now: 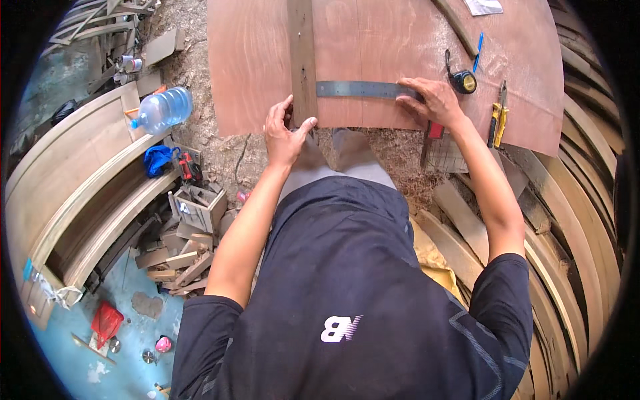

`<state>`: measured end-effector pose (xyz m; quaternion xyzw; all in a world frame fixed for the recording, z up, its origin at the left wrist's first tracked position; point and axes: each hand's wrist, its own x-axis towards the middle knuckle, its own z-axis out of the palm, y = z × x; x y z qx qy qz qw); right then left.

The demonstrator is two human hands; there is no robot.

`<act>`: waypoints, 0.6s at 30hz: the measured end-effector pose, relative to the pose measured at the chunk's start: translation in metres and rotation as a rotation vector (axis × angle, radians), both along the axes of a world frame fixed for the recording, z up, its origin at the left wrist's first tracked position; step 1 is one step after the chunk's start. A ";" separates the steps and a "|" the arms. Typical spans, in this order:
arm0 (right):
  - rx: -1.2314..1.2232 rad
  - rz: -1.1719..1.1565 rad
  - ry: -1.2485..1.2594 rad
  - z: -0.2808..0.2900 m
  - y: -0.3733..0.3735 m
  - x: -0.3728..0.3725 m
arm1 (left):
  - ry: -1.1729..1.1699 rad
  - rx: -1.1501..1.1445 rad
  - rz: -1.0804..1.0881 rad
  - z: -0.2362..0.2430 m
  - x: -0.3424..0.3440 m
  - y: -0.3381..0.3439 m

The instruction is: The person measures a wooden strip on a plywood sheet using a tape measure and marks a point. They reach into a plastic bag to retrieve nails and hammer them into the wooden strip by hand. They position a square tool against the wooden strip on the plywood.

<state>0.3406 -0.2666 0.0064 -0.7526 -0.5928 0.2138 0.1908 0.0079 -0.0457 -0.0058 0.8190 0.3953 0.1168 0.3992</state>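
Observation:
A dark wooden strip (303,60) lies lengthwise across a reddish plywood sheet (253,73). My left hand (285,133) grips the strip's near end at the board's edge, fingers on its left side and thumb on its right. A steel ruler (363,89) lies flat on the plywood, its left end meeting the strip's right side. My right hand (432,103) has its fingers closed over the ruler's right end. Just beyond that hand rests a black and yellow tape measure (463,81).
Yellow-handled pliers (497,120), a blue pen (479,52) and a narrow wooden piece (457,28) lie on the plywood's right part. Long boards (560,193) are stacked to the right. On the left are a large water bottle (163,110), a wooden panel (73,160) and scattered offcuts (183,263).

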 end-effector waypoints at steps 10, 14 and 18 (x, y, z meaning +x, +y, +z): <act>-0.040 -0.019 -0.058 0.002 0.001 -0.005 | -0.043 0.023 0.005 -0.002 0.000 -0.002; -0.060 -0.013 -0.071 0.001 0.002 -0.004 | -0.037 0.031 0.009 -0.003 0.001 -0.002; -0.039 -0.003 -0.088 -0.002 0.001 -0.003 | -0.024 0.015 0.016 -0.001 0.003 -0.003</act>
